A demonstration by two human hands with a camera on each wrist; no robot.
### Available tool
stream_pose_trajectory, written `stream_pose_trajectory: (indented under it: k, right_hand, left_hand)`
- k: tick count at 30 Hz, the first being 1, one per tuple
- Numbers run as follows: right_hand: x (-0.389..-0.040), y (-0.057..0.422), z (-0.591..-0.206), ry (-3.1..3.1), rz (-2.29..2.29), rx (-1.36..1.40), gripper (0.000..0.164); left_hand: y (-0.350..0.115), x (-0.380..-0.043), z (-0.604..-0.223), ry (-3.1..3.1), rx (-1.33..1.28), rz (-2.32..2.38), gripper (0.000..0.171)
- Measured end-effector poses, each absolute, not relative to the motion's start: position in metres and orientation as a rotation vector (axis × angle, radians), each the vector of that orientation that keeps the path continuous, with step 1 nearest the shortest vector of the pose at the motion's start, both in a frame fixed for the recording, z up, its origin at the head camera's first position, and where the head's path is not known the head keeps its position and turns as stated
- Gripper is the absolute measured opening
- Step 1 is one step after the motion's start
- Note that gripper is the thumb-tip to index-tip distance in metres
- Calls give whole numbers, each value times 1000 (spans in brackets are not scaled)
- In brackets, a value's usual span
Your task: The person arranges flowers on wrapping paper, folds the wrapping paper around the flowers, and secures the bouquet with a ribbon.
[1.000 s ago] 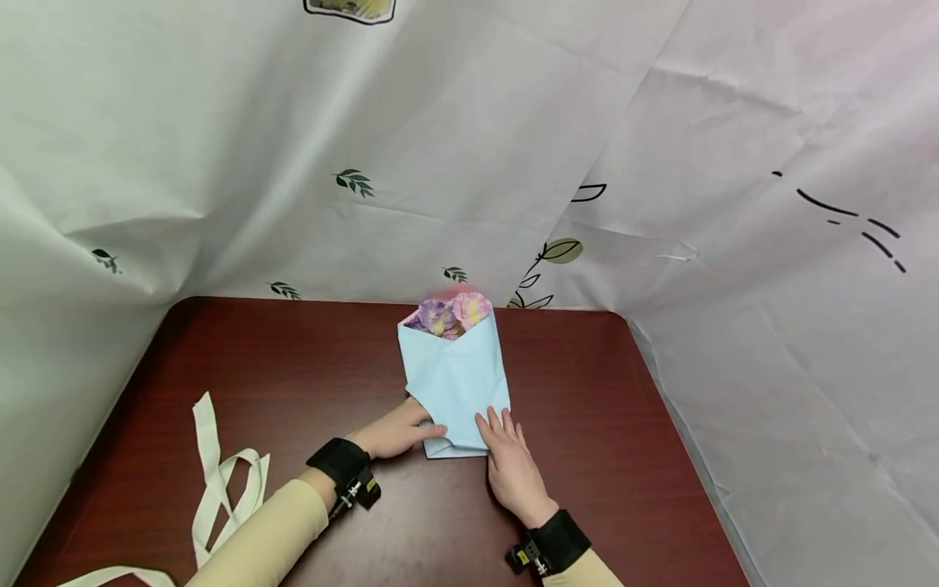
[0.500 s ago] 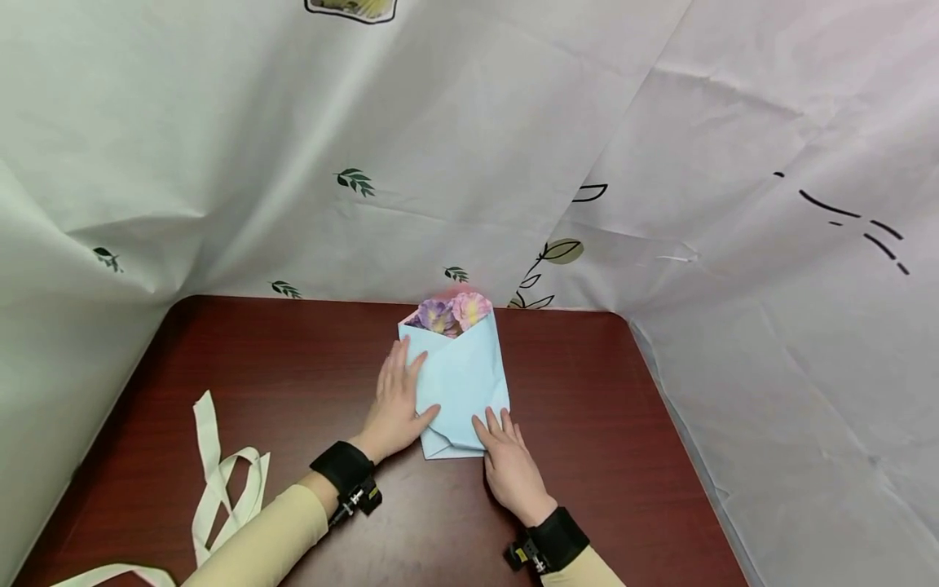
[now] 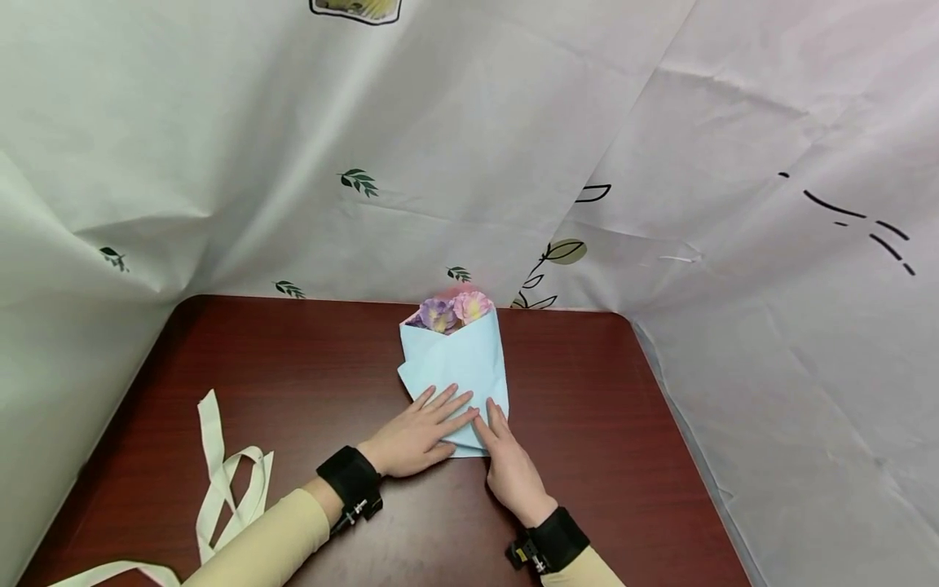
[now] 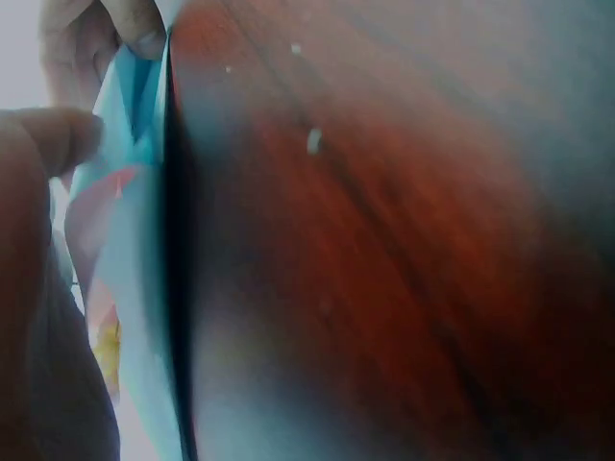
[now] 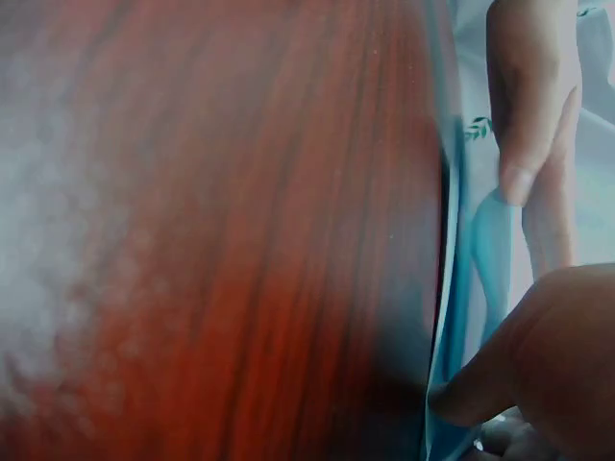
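A light blue paper wrapper (image 3: 469, 355) lies on the table, folded around pink and purple flowers (image 3: 455, 312) that show at its far end. My left hand (image 3: 414, 436) rests across the wrapper's lower left part, fingers straight and spread. At the lower right edge, my right hand (image 3: 511, 469) touches the paper with straight fingers, its fingertips beside the left ones. The left wrist view shows the left thumb (image 4: 58, 139) at the paper's raised near fold. In the right wrist view the right thumb (image 5: 480, 384) lies against the paper's near edge.
A long cream ribbon (image 3: 220, 497) lies loosely looped at the left of the dark red table (image 3: 601, 424), partly behind the left sleeve. A pale printed cloth (image 3: 469, 147) hangs behind the table and along its sides.
My left hand went from the paper's lower left edge up its left side, then came down across the lower front. The left flap now sticks out leftward. My right hand has barely moved.
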State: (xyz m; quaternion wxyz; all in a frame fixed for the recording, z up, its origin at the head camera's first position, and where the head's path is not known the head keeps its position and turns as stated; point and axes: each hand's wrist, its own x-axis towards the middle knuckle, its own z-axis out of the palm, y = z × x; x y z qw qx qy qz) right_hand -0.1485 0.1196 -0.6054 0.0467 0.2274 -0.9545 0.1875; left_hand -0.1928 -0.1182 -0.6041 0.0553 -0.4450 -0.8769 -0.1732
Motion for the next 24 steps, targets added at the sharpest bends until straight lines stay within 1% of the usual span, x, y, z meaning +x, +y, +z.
stream_pose_trajectory:
  k: [9,12,16,20,24]
  right_hand:
    - [-152,124,-597,-2964,487,844,64]
    - [-161,124,-588,-3010,540,823,63]
    - [-188,120,-574,-3040,618,719,57]
    - [-227,113,-567,-3027,542,719,60]
    - [-260,108,-569,-3042,376,749,62]
  left_hand:
    - [-123,-184,-605,-2886,-1347,-512,67]
    - [-123,-183,-603,-2908,-1370,-490,67]
    - [-123,-182,-603,-2909,-1404,-511,67]
    - [-125,-182,-606,-2895,-1436,-571,68]
    - [-125,-182,-611,-2888,-1453,-626,70]
